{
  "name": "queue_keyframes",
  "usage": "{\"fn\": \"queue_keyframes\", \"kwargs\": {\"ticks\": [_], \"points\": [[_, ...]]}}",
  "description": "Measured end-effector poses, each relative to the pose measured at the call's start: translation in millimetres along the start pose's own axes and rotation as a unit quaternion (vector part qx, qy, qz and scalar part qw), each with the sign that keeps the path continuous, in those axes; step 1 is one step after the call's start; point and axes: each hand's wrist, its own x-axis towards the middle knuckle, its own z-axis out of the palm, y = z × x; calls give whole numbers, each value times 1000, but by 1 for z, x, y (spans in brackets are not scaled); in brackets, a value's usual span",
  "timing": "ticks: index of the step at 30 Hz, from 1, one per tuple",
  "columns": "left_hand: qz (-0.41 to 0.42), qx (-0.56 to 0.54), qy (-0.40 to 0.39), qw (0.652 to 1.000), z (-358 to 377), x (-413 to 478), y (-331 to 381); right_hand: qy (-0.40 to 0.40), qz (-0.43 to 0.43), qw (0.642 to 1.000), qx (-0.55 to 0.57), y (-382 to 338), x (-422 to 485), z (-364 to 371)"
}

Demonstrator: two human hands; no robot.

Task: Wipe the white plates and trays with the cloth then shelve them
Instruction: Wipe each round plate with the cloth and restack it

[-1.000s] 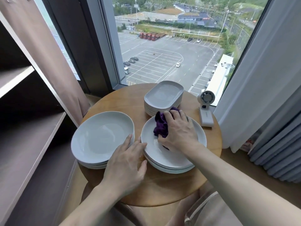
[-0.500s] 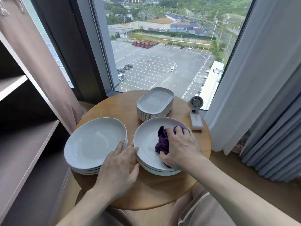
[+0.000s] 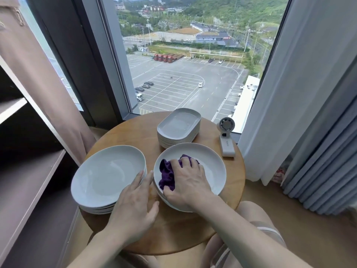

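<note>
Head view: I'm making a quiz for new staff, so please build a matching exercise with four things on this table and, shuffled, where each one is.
Things
1. purple cloth
2. stack of rectangular trays
3. handheld fan
4. left stack of round plates

Places
A. at the right edge of the table
B. nearest the shelves
C. under the right hand, in the right stack's top plate
D. at the far side, by the window

Pairs: 1-C, 2-D, 3-A, 4-B

Much of the cloth (image 3: 166, 176) under the right hand (image 3: 190, 183); fan lettering (image 3: 227, 146) illegible
</note>
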Motion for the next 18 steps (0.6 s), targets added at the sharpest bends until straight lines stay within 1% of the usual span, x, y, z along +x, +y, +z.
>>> {"fn": "queue_keyframes", "kwargs": {"ticks": [3,7,11,18], "points": [[7,3,0,1000,1,0,-1,2,-18,999,27,0,14,3],[4,-4,3,1000,0,-1,0,26,-32,998,39,1,30,4],[8,-2,-2,1000,0,-2,0,43,-29,998,19,2,39,7],[60,22,-3,998,-6,-1,0,62,3,998,-31,0,46,9]]}}
